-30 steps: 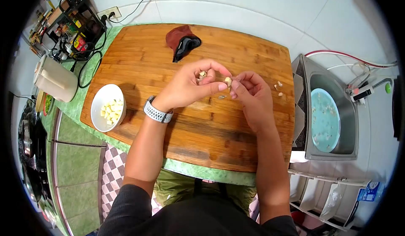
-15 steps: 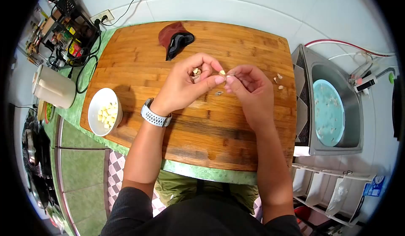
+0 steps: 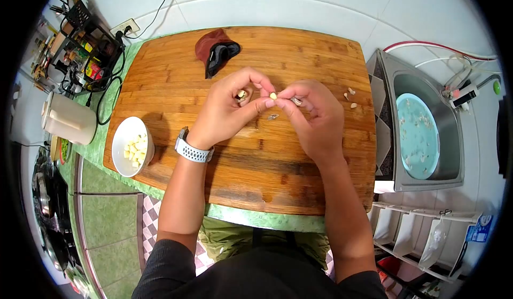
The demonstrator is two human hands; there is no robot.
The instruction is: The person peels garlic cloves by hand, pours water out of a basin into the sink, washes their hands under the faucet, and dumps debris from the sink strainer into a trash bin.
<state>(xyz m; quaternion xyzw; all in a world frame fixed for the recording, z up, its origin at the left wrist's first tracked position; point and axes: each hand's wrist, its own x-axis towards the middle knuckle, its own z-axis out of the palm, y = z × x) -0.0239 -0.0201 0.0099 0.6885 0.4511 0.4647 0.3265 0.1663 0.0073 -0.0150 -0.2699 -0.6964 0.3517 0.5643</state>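
Observation:
Over the wooden board (image 3: pixel 256 184), my left hand (image 3: pixel 230 104) pinches a pale garlic clove (image 3: pixel 273 95) between thumb and forefinger. More garlic (image 3: pixel 241 94) shows in the curl of its other fingers. My right hand (image 3: pixel 315 114) meets the same clove with thumb and forefinger closed, and a piece of papery garlic skin (image 3: pixel 296 101) is caught in its fingers. A scrap of skin (image 3: pixel 273 117) lies on the board below the hands. Several small bits (image 3: pixel 350 91) lie right of my right hand. At the left, a white bowl (image 3: pixel 120 144) holds several peeled cloves.
A dark red and black cloth item (image 3: pixel 216 50) lies at the back of the board. To the right, a metal sink (image 3: pixel 451 154) holds a light blue basin (image 3: pixel 417 154) with bits in it. A lidded container (image 3: pixel 72 120) and a bottle rack (image 3: pixel 88 53) stand at left.
My right fingertips have shifted slightly, and a piece of garlic skin now shows between the right fingers. The clove stays at my left fingertips. The whole view has shifted slightly.

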